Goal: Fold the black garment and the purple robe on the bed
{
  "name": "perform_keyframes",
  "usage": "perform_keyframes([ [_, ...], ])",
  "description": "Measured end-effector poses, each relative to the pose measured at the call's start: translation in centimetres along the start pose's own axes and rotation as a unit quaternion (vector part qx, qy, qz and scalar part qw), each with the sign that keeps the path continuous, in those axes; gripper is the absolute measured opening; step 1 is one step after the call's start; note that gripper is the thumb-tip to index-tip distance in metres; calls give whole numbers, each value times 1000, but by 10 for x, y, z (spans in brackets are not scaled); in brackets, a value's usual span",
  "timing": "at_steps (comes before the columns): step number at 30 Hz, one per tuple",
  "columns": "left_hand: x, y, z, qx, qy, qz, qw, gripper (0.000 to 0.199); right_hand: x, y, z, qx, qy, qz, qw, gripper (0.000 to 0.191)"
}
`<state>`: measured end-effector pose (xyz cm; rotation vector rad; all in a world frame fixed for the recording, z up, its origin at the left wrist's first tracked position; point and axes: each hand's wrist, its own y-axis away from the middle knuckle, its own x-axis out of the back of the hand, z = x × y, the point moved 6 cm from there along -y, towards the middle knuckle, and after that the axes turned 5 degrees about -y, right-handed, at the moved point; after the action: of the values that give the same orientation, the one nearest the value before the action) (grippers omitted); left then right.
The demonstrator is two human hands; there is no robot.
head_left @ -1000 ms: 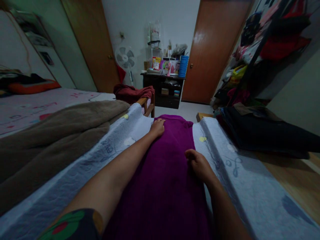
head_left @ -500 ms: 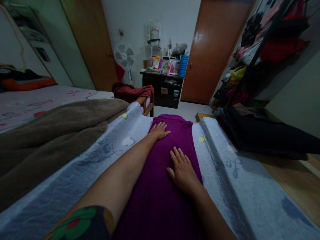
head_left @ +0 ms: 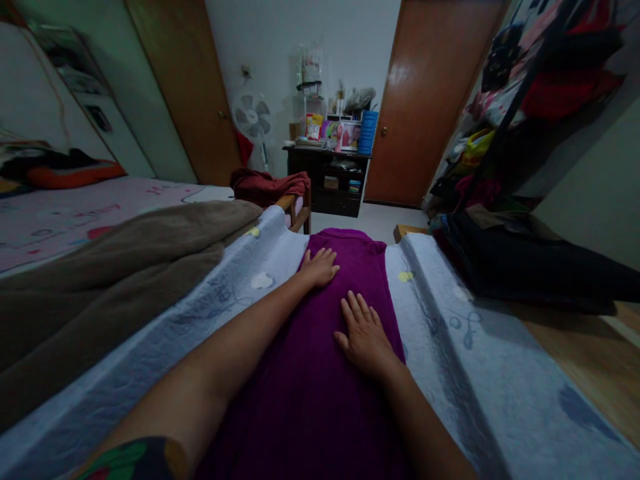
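Note:
A purple garment [head_left: 310, 373] lies stretched out lengthwise in front of me, its collar-like edge at the far end. My left hand [head_left: 320, 268] rests on its upper left part, palm down with the fingers spread. Nearer to me, my right hand [head_left: 364, 337] lies flat on the right half of the cloth, fingers apart. Neither hand holds anything. Beneath the garment is a light blue-grey patterned bed cover [head_left: 440, 333]. The near end of the garment runs out of view at the bottom, partly behind my forearms.
Left of the cover lies a thick brown blanket [head_left: 120, 267]. A stack of dark folded clothes [head_left: 535, 260] sits on the right, on a wooden surface [head_left: 575, 360]. A dark red cloth [head_left: 270, 187] hangs over a wooden bed end. Farther back are a black cabinet [head_left: 325, 167] and a fan [head_left: 253, 117].
My left hand has slid slightly toward me, with its forearm lower and more bent at the elbow. The right hand stays nearly in place. The view has shifted a little.

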<state>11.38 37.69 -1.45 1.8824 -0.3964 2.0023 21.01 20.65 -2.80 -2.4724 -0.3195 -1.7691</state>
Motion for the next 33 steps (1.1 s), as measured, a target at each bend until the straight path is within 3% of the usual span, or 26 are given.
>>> perform_keyframes([
  [5, -11, 52, 18, -46, 4, 21, 999, 55, -2, -1, 1, -1, 2, -7, 1000, 72],
  [11, -26, 65, 18, -22, 26, 84, 996, 53, -3, -1, 3, 16, -9, 16, 1000, 70],
  [15, -18, 71, 21, -23, 14, 93, 995, 52, -4, 0, 2, 16, -15, 23, 999, 68],
  [20, -8, 104, 29, -24, 3, 82, 996, 52, 6, -3, 5, 45, -79, 57, 994, 59],
  [22, -10, 117, 26, 0, 18, 69, 997, 55, 20, -6, 16, 41, -143, 117, 982, 46],
  [25, -17, 124, 20, 30, 65, 31, 997, 59, 38, -9, 44, -46, -242, 206, 947, 44],
  [29, -16, 122, 17, 51, 101, -6, 994, 59, 40, -12, 60, -110, -342, 190, 914, 44],
  [31, -5, 123, 22, 69, 88, 28, 993, 60, 41, -13, 59, -107, -365, 184, 906, 43],
  [33, 7, 127, 36, 39, 99, 71, 992, 69, 42, -13, 53, -86, -425, 164, 886, 45],
])
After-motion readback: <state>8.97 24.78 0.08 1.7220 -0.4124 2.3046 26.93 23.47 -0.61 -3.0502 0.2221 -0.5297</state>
